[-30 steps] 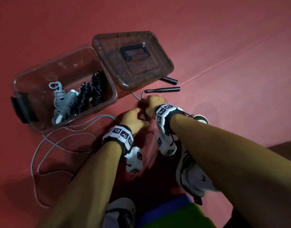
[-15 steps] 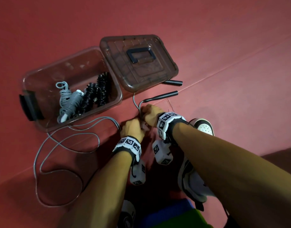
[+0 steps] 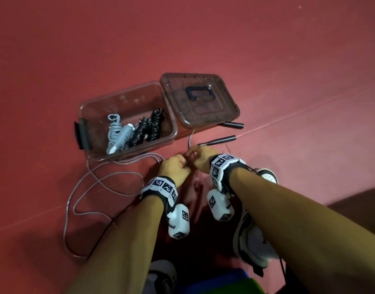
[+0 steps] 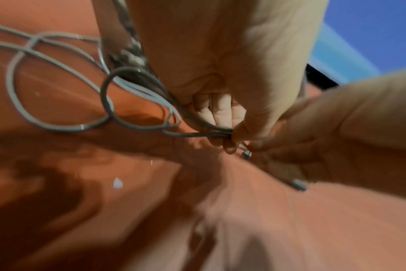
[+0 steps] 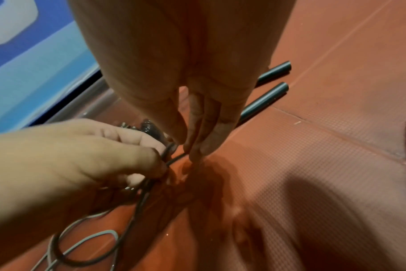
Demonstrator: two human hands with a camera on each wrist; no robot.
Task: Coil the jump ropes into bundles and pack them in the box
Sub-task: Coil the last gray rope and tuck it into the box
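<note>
A grey jump rope lies in loose loops on the red floor, in front of a clear brown box. Its two dark handles lie by the box lid. My left hand grips a gathered bunch of the rope in curled fingers. My right hand pinches the rope just beside the left hand's fingers. In the box lie a coiled grey rope bundle and a coiled black bundle.
The box's lid with its dark handle lies open to the right of the box. A black latch sits on the box's left end. My two shoes stand on the floor under my arms.
The view has shifted, so box and hands sit further right. Both hands have stayed together on the rope near the handles; the nearer handle lies a little closer to my right hand.
</note>
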